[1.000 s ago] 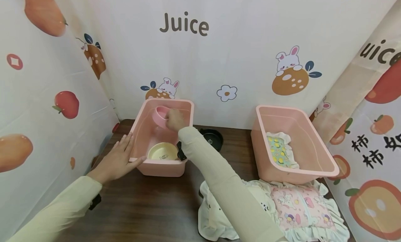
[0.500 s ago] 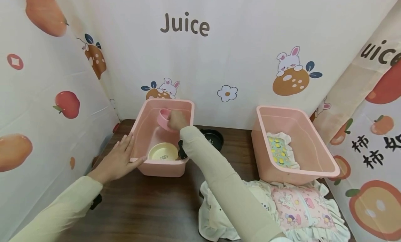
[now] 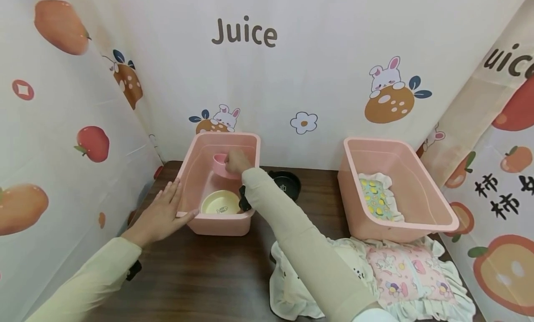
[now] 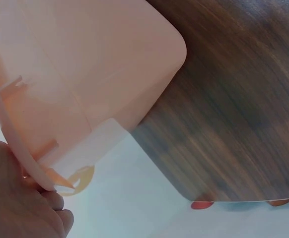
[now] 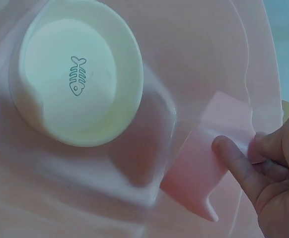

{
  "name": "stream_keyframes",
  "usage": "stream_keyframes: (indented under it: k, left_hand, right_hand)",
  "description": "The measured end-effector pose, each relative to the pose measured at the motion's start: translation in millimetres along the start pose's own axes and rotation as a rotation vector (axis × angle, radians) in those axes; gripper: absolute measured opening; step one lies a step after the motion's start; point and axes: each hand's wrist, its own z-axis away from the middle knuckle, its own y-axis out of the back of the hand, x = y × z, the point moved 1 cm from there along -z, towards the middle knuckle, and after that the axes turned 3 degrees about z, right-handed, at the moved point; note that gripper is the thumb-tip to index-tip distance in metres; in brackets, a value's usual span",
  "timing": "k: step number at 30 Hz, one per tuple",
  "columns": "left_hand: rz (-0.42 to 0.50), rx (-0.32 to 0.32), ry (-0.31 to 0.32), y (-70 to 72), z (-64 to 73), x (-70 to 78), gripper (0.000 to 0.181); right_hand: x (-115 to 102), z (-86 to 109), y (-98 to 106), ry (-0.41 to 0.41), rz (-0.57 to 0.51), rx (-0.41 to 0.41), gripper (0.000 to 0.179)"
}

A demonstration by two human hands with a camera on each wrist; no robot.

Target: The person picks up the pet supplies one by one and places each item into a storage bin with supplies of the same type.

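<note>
In the head view my right hand (image 3: 238,162) reaches into the left pink bin (image 3: 219,228) and pinches the rim of a pink pet bowl (image 3: 221,169) near the back. The right wrist view shows this pink bowl (image 5: 206,158) tilted, with fingers on its side. A cream bowl (image 3: 217,202) with a fishbone print (image 5: 76,77) sits on the bin floor towards the front. My left hand (image 3: 160,217) rests on the bin's left rim, fingers straight and thumb out along the front edge. The left wrist view has that hand (image 4: 20,198) against the rim.
A black bowl (image 3: 288,185) stands on the dark wooden table (image 3: 200,280), right of this bin. A second pink bin (image 3: 354,211) farther right holds a lemon-print frilled cloth item (image 3: 377,199). In front lie frilled cushion-like items, one cream (image 3: 289,289), one pink (image 3: 410,273).
My right hand has lowered the pink bowl and brought it slightly right and forward within the bin. The left hand stays at the rim. The head view has shifted slightly.
</note>
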Motion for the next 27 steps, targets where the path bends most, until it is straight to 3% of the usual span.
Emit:
stream_keyframes:
  k: [6,13,20,27]
  left_hand:
    - [0.001,-0.007,0.0,-2.1,0.1,-0.4,0.101]
    - [0.002,-0.002,0.007,0.0,-0.9,0.2,0.102]
    - [0.015,0.001,0.013,-3.1,-0.6,0.8,0.1]
    - [-0.007,0.022,0.0,0.0,-1.1,-1.2,0.101]
  right_hand:
    - [2,-0.7,-4,-0.003,-0.048,-0.036,0.014]
    - [9,-4.0,-12,0.003,-0.025,-0.084,0.023]
    - [13,0.4,-17,-0.021,-0.023,-0.137,0.011]
    - [13,-3.7,-24,-0.054,-0.046,-0.171,0.029]
